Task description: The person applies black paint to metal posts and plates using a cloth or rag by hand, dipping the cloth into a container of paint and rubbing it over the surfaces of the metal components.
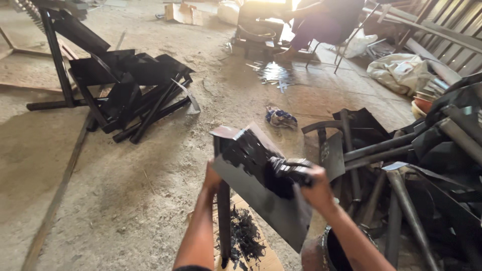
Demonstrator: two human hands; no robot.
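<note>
My left hand (212,178) grips the left edge of a flat metal plate (271,208) with a dark post under it, held tilted over the floor. Part of the plate's upper face is wet with black paint, the lower part still grey. My right hand (317,189) is closed on a black paint brush (288,173) whose bristles press against the plate's painted area. Below the plate a piece of cardboard (266,258) is spattered with black paint.
A paint pot (321,251) stands at the lower right beside my right arm. Black-painted metal parts lie piled at the left (133,85) and at the right (422,165). A rag (280,117) lies on the dirt floor. A seated person (321,22) works at the back.
</note>
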